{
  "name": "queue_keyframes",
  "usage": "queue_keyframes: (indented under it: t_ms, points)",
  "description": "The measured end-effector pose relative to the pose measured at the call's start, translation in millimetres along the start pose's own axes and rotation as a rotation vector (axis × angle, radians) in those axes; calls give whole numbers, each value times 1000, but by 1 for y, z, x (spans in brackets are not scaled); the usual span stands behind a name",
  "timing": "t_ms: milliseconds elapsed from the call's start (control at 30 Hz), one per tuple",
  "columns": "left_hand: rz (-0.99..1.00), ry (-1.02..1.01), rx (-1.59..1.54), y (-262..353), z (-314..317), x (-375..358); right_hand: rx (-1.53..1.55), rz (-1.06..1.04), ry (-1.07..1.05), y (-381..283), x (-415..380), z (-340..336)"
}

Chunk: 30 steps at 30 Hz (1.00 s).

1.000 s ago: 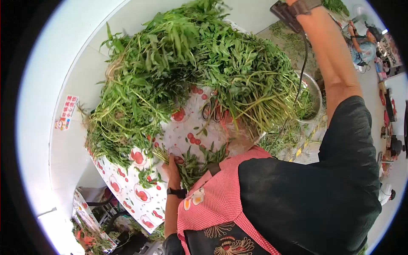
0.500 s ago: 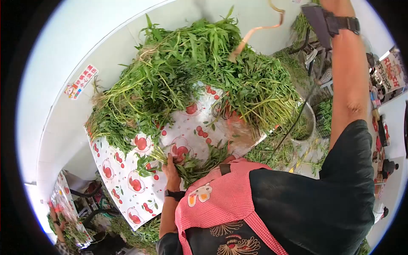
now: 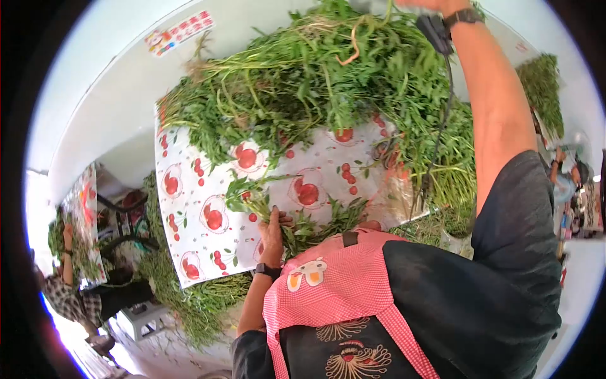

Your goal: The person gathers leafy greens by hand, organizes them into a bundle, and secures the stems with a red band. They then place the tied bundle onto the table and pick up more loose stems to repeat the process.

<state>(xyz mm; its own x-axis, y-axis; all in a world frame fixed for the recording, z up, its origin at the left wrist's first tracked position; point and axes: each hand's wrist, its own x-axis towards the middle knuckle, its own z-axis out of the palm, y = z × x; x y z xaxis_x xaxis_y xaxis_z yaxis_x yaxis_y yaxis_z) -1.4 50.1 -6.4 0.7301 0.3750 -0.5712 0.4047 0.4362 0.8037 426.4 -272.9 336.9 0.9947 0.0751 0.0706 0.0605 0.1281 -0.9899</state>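
Note:
My left hand (image 3: 272, 239) is closed around a small bunch of leafy greens (image 3: 255, 203) at the near side of the table. The stems poke out past my fingers, and more leafy stems (image 3: 325, 222) lie beside it against my apron. Reaching far up, my right hand (image 3: 429, 5) is cut off by the top edge, above a big heap of long-stemmed greens (image 3: 297, 82); its fingers barely show. Close to it, a pale curled strip (image 3: 355, 45) hangs over the heap; whether my hand holds it is not visible.
A white plastic tablecloth (image 3: 278, 189) with red fruit prints covers the table. Scissors (image 3: 385, 150) lie at the heap's right edge. More greens (image 3: 202, 297) are on the floor at left, near a grey stool (image 3: 142, 320) and another person in a checked shirt (image 3: 69, 302).
The view has shifted, bringing the person and stool at left further in. My right arm now reaches over the heap to the top edge. My left hand still grips its bunch.

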Motion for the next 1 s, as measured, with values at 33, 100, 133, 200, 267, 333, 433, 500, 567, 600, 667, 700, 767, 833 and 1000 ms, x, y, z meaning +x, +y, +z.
queue_keyframes:
  t_ms: [33,100,133,200,267,333,433,500,567,600,667,700,767,833,1000]
  points:
    - [-11,-15,-7,0,0,1,-297,179,63,12,1,3]
    - [-11,-42,-43,-3,-3,4,-663,29,-9,11,-50,45]
    - [-4,-19,-58,0,-5,5,-771,-19,19,12,-59,67]
    - [6,25,-89,11,-10,2,-798,-37,-65,31,-35,89]
    - [18,66,-95,18,-17,5,-1003,-381,-130,58,-26,115]
    - [37,72,-213,10,-28,19,-1161,-789,-94,103,-33,156]
    - [62,107,43,13,-26,23,-1436,-926,-202,155,-68,223]
    - [67,104,78,20,-23,18,-1515,-986,-192,195,-77,244]
    - [32,72,55,23,-23,17,-1593,-1048,-175,227,-69,254]
    - [35,80,50,22,-24,19,-1691,-979,-141,237,-60,246]
    - [40,68,85,17,-26,22,-1878,-700,-221,245,-43,223]
    - [26,65,85,19,-25,21,-1953,-485,-331,240,-39,212]
    - [19,83,76,25,-22,19,-2035,-372,-407,241,-25,194]
    - [8,99,75,26,-21,18,-2062,-451,-373,249,-10,171]
    - [-75,88,107,35,-22,17,-2158,-348,-345,211,34,130]
